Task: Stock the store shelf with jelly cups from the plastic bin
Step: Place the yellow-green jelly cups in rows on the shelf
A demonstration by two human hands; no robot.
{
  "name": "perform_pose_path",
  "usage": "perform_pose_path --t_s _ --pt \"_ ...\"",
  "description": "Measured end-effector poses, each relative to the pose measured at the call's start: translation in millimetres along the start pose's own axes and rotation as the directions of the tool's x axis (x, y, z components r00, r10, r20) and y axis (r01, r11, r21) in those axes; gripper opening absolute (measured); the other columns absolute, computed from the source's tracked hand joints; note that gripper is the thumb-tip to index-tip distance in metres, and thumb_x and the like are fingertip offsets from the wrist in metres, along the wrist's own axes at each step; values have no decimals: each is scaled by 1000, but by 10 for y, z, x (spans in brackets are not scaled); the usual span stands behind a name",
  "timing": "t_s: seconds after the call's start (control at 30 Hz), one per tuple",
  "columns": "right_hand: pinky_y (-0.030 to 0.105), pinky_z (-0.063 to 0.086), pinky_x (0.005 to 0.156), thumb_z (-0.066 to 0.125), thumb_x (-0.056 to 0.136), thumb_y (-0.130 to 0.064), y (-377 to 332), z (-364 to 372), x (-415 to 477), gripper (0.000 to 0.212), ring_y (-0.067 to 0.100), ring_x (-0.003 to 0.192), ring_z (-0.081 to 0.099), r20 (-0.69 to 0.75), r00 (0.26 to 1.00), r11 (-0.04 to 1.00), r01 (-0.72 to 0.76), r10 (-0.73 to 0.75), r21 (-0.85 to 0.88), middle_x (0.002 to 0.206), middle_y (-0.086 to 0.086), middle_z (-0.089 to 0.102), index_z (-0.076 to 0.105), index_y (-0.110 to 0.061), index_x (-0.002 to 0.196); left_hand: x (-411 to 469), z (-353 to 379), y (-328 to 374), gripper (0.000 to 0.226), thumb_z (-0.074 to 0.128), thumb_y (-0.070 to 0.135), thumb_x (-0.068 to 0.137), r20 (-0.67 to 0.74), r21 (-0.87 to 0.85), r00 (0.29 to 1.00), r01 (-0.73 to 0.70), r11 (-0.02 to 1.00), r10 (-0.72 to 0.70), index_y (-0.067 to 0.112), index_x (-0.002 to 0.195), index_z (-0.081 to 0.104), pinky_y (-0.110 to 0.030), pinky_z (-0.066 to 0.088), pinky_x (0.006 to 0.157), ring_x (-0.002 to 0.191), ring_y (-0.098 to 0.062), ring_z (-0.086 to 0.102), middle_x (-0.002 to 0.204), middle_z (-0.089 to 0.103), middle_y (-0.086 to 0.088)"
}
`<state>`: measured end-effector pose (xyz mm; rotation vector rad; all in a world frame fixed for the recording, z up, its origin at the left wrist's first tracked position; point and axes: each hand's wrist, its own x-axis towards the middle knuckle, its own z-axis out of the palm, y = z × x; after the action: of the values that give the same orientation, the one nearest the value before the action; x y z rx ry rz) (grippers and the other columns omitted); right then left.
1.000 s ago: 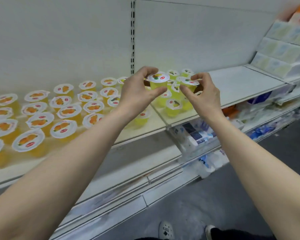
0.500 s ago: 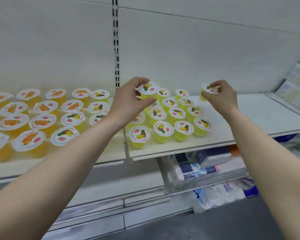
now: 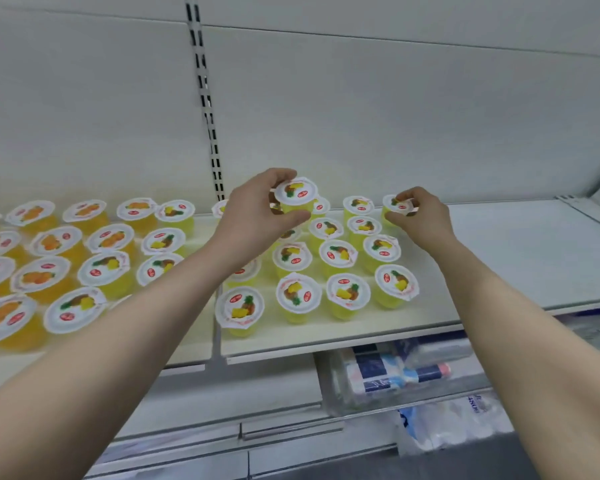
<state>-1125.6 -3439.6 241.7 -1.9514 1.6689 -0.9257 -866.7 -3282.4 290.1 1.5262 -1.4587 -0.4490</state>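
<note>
My left hand point(image 3: 257, 213) grips a yellow pineapple jelly cup point(image 3: 296, 195) by its sides and holds it above the rows on the shelf. My right hand point(image 3: 420, 220) holds a second yellow jelly cup point(image 3: 397, 207) at the back right corner of the group, low near the white shelf point(image 3: 516, 258). Several yellow pineapple cups point(image 3: 347, 294) stand in rows between my hands. Several orange jelly cups point(image 3: 40, 277) fill the shelf's left part. The plastic bin is out of view.
A slotted upright point(image 3: 205, 109) splits the white back wall. To the right of the cups the shelf surface is bare. Wrapped packs point(image 3: 395, 374) lie on the lower shelf, and plastic bags point(image 3: 458, 420) sit below them. More goods show at the far right edge.
My right hand has lowered its cup toward the shelf at the back right of the group. My left hand still holds its cup above the rows. The camera has moved closer.
</note>
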Motion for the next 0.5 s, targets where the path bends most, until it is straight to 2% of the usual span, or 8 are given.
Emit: perform_pose_path --t_s 0.1,0.17,0.23,0.3,0.4,0.5 --pt "34 49 82 79 79 -27 41 1 32 33 21 96 61 15 1000 1000 16 -16 24 100 -6 60 62 -21 107 92 150 70 60 79 28 77 25 36 999 -23 999 23 24 132 55 -19 55 73 100 -7 63 122 61 7" --pt "36 50 85 77 79 -24 70 -34 49 33 21 96 61 49 998 999 40 -41 15 105 -3 63 62 -23 108 165 273 135 60 79 29 77 51 63 998 -48 997 45 24 132 54 -24 55 81 104 -9 61 124 60 6" --pt "38 50 89 74 80 -20 110 -102 61 37 23 99 63 102 991 995 86 -82 -43 115 2 63 61 -26 115 248 425 206 59 79 30 76 77 78 994 -81 994 75 23 130 55 -33 54 88 107 -11 60 122 60 5" --pt "37 49 92 68 84 -15 166 -190 46 44 23 104 63 141 983 986 131 -116 -105 123 5 59 59 -26 125 343 597 305 56 80 33 73 118 105 988 -117 988 104 23 124 57 -39 53 89 106 -13 59 118 61 6" --pt "35 47 94 62 89 -14 278 -303 5 47 22 109 60 107 978 966 196 -180 -167 132 5 55 53 -23 135 494 883 476 53 80 38 70 206 196 972 -155 968 114 23 115 59 -38 51 88 102 -14 59 113 61 5" --pt "38 45 98 60 91 -14 378 -400 -52 45 23 113 57 40 973 956 230 -227 -184 133 6 56 53 -19 136 600 1187 588 53 79 46 68 286 312 953 -187 932 95 24 113 60 -31 47 83 100 -15 57 109 61 5"
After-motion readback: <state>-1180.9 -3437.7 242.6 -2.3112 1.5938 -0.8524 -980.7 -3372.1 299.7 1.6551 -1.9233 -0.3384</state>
